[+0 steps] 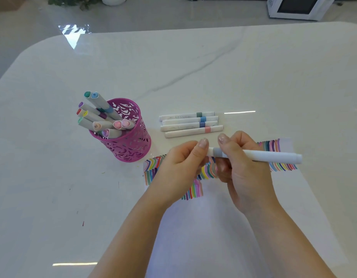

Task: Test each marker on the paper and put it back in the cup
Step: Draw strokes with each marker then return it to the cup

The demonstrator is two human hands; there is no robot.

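Observation:
A white marker with a grey band [264, 155] lies level above the paper, held by both hands. My right hand [244, 169] grips its barrel near the band. My left hand [179, 167] pinches its left end, where the cap sits; that end is hidden by the fingers. The white paper [223, 227] under my hands carries rows of coloured test strokes [195, 190]. The pink perforated metal cup [127, 137] stands to the left with several markers [99, 119] leaning in it.
Several more white markers [190, 124] with green, blue and pink bands lie side by side on the white marble table [53, 177], beyond my hands. A white microwave [298, 7] and a potted plant [77, 2] stand on the floor past the table's far edge.

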